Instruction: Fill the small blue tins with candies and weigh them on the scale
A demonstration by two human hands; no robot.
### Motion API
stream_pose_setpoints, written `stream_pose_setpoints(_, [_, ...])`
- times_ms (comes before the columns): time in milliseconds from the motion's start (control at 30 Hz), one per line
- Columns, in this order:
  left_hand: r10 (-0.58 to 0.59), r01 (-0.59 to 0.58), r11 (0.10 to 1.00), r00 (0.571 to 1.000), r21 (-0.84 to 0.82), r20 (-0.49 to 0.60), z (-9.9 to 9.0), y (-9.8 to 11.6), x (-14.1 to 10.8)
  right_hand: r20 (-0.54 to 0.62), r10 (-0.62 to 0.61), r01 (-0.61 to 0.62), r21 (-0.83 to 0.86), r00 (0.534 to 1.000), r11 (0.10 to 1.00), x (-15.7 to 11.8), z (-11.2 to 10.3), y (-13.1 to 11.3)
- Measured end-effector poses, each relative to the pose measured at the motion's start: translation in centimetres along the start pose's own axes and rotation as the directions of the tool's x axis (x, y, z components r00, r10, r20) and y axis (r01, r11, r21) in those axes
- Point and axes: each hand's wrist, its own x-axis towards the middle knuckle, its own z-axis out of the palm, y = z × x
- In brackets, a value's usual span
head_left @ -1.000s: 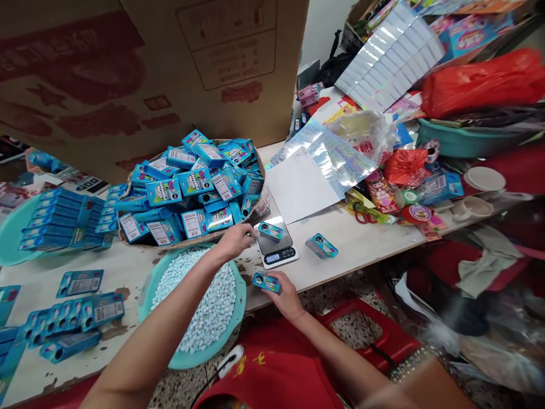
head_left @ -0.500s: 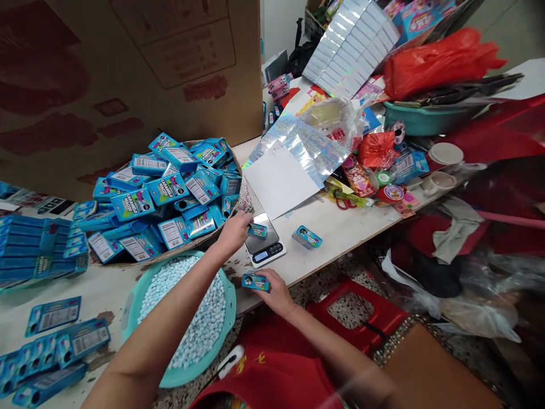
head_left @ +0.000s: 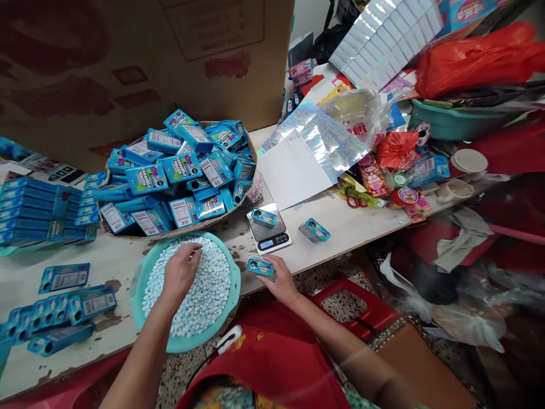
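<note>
My right hand [head_left: 279, 278] grips the held box [head_left: 260, 267] by its right end, thumb and fingers closed about it, near the table's front edge and just short of the scale [head_left: 260, 234]. Its narrow printed side faces up, with a dark round spot at the end away from my palm.

My left hand [head_left: 183, 271] is over the sweets [head_left: 200, 318] in the basin [head_left: 135, 295], to the left of the held box and well apart from it. My fingers are curled and the tips are close together; whether I have a sweet between them, I cannot tell.

The weighed box [head_left: 264, 217] rests on the scale's plate with neither of my hands on it. The spare box [head_left: 315, 230] is on the table to the right of the scale, and the full carton [head_left: 256, 190] is beyond the basin.

Half a second ago, my left hand was at the weighed box; since then it has come back over the basin. My right hand has kept its grip on the held box, and the spare box has stayed beside the scale.
</note>
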Motion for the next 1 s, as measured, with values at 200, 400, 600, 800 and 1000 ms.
stream_pose_setpoints(200, [-0.206, 0.139, 0.938, 0.960, 0.317, 0.189, -0.6, -5.8, -1.9, -0.017, -0.071, 0.070, -0.068, 0.997, 0.995, -1.6, -1.7, 0.7])
stream_pose_setpoints(400, [-0.243, 0.170, 0.944, 0.938, 0.285, 0.248, -0.8, -6.0, -1.8, -0.192, -0.012, -0.004, -0.082, 0.981, 0.997, 0.3, -2.8, 0.5])
stream_pose_setpoints(600, [-0.208, 0.160, 0.963, 0.952, 0.216, 0.224, -0.5, -6.2, -2.4, -0.360, -0.012, -0.006, -0.049, 0.933, 0.999, 5.6, -2.9, -0.2])
stream_pose_setpoints(800, [-0.149, 0.083, 0.952, 0.966, 0.294, 0.211, -0.2, -6.3, -2.1, -0.356, 0.010, -0.028, -0.046, 0.935, 0.999, 10.0, -1.9, -0.3])
stream_pose_setpoints(1000, [-0.163, 0.107, 0.965, 0.959, 0.238, 0.233, -0.8, -6.9, -2.3, -0.201, 0.196, -0.208, -0.042, 0.960, 0.977, 13.3, -0.8, -0.3])
